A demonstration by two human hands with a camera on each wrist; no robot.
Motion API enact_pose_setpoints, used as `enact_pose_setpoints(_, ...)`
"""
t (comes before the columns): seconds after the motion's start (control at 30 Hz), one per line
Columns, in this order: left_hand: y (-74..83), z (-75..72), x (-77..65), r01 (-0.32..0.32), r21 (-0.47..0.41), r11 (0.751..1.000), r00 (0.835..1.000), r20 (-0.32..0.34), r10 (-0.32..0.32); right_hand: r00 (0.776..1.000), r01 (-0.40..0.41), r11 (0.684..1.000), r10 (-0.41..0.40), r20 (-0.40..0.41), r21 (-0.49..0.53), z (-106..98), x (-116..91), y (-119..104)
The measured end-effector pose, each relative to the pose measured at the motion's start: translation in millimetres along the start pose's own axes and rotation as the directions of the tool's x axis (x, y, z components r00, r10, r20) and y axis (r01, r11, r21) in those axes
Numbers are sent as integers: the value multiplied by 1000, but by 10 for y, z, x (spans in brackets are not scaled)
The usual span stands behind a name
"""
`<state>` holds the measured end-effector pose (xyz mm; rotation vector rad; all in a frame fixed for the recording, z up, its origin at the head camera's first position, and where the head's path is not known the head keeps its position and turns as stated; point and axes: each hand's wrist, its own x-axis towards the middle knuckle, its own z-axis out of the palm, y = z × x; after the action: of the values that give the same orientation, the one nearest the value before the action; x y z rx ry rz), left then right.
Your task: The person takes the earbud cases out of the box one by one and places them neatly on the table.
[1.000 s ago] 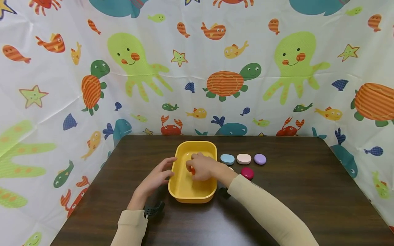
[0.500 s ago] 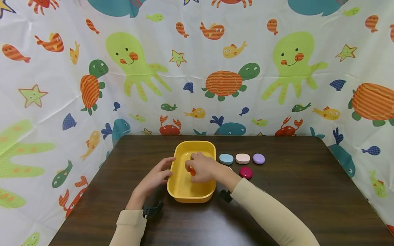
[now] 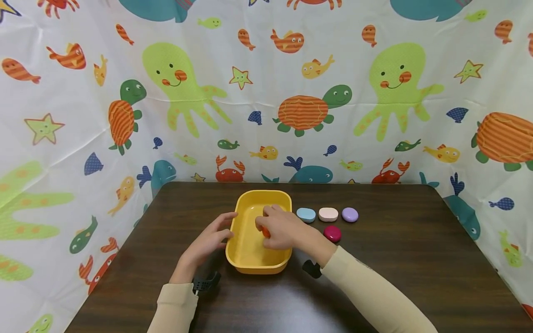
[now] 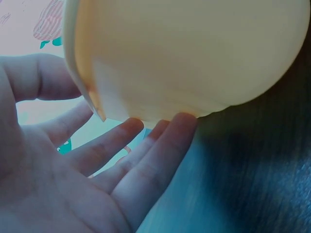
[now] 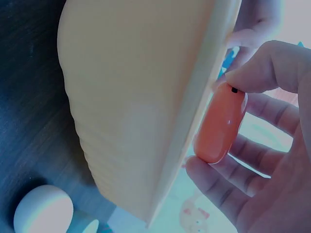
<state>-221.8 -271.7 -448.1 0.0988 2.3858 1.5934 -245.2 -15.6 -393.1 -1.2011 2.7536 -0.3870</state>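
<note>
A yellow plastic tub [image 3: 259, 269] stands on the table in the head view. The left hand [image 3: 210, 243] is at its left side, and in the left wrist view extended fingertips [image 4: 182, 121] touch the tub's outer wall [image 4: 194, 58]. Over the tub, the right hand [image 3: 281, 229] pinches a glossy orange oval piece [image 5: 219, 124] between thumb and fingers. That piece carries a small black mark near one end and sits close to the rim in the right wrist view. From above, the fingers hide most of it.
Right of the tub lie a light blue oval piece [image 3: 306, 215], a pink one [image 3: 328, 214], a purple round one [image 3: 350, 214] and a crimson round one [image 3: 332, 233]. A white rounded thing [image 5: 43, 213] shows beside the tub. A sea-animal cloth [image 3: 258, 92] hangs behind the table.
The right hand, with the orange piece, has shifted slightly to the right over the tub. Its wrist now covers the white thing beside the tub. The left hand has stayed in place.
</note>
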Motion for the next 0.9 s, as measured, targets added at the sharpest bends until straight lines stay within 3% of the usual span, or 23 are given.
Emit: enact_pose_setpoints(0.9,-1,3,13,-6,-8,1000,1000,9,6,998,13,999,-16,-61,-38,-113,-334,13)
